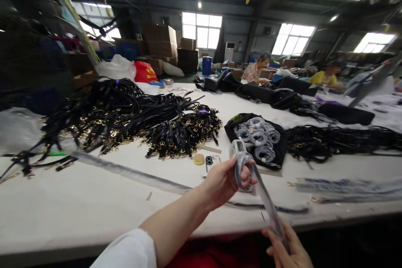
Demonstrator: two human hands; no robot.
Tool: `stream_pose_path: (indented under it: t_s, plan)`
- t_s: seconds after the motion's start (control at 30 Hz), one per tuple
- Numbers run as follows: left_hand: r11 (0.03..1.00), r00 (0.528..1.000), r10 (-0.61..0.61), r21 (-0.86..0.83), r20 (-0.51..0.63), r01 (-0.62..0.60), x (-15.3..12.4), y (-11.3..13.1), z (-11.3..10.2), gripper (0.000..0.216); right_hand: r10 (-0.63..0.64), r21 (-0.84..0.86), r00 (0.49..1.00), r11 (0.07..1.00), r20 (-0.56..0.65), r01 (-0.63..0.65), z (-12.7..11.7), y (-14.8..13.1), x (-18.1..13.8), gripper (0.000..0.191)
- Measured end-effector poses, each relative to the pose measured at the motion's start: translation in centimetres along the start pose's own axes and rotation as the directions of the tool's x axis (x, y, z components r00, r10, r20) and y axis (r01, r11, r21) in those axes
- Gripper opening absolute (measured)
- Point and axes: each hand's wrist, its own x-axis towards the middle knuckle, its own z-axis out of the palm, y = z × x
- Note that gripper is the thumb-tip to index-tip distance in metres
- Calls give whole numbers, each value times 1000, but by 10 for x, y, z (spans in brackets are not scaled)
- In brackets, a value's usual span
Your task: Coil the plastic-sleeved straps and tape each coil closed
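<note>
In the middle of the head view my left hand (228,180) is closed around a coil of plastic-wrapped strap (240,169). From the coil the strap runs down to the right into my right hand (287,245), whose fingers pinch its lower end near the table's front edge. Just behind the coil stands a white tape dispenser (238,146), partly hidden by my left hand. Another wrapped strap (132,172) lies stretched across the table and passes behind my left forearm. Several finished-looking rolls of wrapped strap (258,136) sit in a black bag (281,150) beyond my hands.
Piles of black straps with gold buckles (171,134) cover the left back. A phone (212,162) and a yellow round thing (198,159) lie near my left hand. Wrapped straps (348,186) lie at right, black straps (342,138) behind them. Two people (253,73) sit farther back.
</note>
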Motion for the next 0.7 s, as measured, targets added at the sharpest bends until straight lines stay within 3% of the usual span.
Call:
stream_pose_path:
  t_s: [0.1, 0.17, 0.33, 0.43, 0.5, 0.57, 0.63, 0.7]
  plan:
    - [1000, 1000, 8, -8, -7, -8, 0, 0, 1, 37, -73, -22, 974, 997, 214, 80, -7, -12, -3, 58]
    - [1000, 1000, 10, -10, -19, -10, -1, -5, 3, 35, -88, -21, 937, 995, 338, 101, -5, -22, -6, 58]
    - [988, 985, 139, 85, -99, -131, -3, -22, 5, 39, -29, 142, 883, 989, 469, -43, 12, -35, -18, 55]
    - [919, 969, 245, 328, -38, -219, -9, -30, 1, 41, -44, 251, 839, 962, 542, -111, 14, -41, -28, 45]
    - [750, 962, 259, 609, 87, -257, -16, -38, -4, 40, -11, 335, 787, 908, 616, -250, 11, -49, -37, 43]
    - [443, 951, 200, 845, 234, -301, -24, -47, -10, 34, -14, 441, 765, 824, 644, -356, 5, -57, -46, 45]
    - [124, 935, 75, 928, 345, -352, -30, -56, -16, 25, -84, 542, 768, 757, 634, -365, 2, -64, -52, 40]
    - [-105, 913, -69, 907, 402, -407, -32, -63, -22, 20, -162, 621, 767, 698, 621, -356, 1, -69, -53, 33]
